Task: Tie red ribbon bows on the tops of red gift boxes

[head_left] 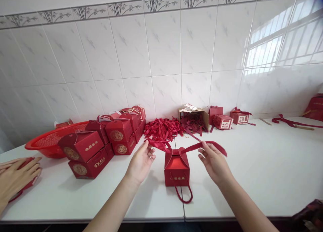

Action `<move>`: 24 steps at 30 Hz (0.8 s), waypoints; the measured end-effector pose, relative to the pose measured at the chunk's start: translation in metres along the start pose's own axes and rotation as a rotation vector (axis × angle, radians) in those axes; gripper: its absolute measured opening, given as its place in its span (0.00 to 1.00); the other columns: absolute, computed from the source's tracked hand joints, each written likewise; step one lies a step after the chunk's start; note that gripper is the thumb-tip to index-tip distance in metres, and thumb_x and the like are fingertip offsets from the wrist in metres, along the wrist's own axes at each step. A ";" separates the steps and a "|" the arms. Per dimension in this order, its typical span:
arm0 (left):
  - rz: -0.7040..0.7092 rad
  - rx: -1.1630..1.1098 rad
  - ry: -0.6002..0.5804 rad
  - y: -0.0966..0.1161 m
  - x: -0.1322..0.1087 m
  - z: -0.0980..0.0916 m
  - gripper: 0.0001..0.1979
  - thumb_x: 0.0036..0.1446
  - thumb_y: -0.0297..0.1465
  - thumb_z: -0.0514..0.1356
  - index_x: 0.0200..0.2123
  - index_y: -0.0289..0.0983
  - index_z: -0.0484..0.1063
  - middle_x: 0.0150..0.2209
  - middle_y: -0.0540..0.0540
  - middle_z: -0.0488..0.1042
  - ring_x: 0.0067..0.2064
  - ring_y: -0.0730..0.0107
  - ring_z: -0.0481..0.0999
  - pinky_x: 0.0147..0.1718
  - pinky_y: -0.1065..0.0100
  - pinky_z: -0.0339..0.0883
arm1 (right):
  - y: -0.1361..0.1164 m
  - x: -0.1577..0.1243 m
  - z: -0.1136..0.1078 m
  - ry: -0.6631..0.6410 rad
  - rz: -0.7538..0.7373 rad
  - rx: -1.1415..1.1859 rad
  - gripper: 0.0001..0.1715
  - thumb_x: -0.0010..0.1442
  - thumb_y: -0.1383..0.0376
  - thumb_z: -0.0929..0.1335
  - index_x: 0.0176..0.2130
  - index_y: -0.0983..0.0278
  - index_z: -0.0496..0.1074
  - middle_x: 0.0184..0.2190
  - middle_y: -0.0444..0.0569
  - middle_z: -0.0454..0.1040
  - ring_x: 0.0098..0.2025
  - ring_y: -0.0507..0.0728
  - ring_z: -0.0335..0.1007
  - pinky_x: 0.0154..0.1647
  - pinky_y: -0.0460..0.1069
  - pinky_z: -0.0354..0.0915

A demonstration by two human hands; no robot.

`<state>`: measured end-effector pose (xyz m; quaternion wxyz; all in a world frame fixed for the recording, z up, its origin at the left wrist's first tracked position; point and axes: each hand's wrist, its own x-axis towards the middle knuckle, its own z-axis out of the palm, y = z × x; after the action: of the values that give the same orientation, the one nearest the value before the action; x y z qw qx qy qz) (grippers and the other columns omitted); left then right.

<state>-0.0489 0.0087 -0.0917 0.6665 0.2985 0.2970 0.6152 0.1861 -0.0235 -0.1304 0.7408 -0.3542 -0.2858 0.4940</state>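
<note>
A small red gift box [177,178] with gold lettering stands upright in front of me, its top flaps folded inward. A dark red ribbon [192,146] passes across the top of the box and spreads out to both sides. My left hand [141,161] pinches the ribbon's left part between thumb and fingers. On the other side, my right hand [214,160] pinches the right part, with the loose tail hanging past the fingers. A twisted red cord handle [186,201] droops down the box's front onto the table.
Stacked red boxes [83,146] and a red plastic basket [44,151] stand left. Behind lie a ribbon heap [163,127], an open cardboard box [205,119] and small red boxes [223,122]. At far left, another person's hands [21,173] hold something red on the white table [264,178].
</note>
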 end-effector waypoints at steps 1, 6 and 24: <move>0.032 0.021 -0.015 0.005 0.001 0.005 0.05 0.50 0.29 0.65 0.31 0.38 0.71 0.27 0.53 0.72 0.27 0.79 0.71 0.23 0.75 0.62 | -0.007 0.002 0.003 -0.011 -0.060 -0.067 0.15 0.45 0.56 0.75 0.32 0.60 0.72 0.29 0.43 0.70 0.29 0.52 0.67 0.29 0.47 0.65; 0.237 0.261 -0.158 0.030 0.006 0.036 0.11 0.43 0.31 0.69 0.32 0.36 0.75 0.29 0.51 0.74 0.30 0.77 0.71 0.25 0.74 0.60 | -0.046 0.012 0.022 -0.016 -0.343 -0.510 0.20 0.48 0.50 0.72 0.30 0.65 0.76 0.24 0.47 0.73 0.26 0.54 0.66 0.26 0.48 0.61; 0.397 0.408 -0.335 0.070 0.021 0.104 0.11 0.44 0.34 0.67 0.31 0.35 0.74 0.30 0.48 0.76 0.29 0.74 0.72 0.27 0.71 0.62 | -0.094 0.035 0.067 -0.226 -0.476 -0.492 0.23 0.48 0.50 0.71 0.34 0.66 0.76 0.29 0.49 0.77 0.32 0.55 0.73 0.36 0.51 0.69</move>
<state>-0.0134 0.0311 0.0282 0.4995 0.5748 0.2364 0.6035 0.1967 0.0010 -0.0130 0.6912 -0.3886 -0.5508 0.2603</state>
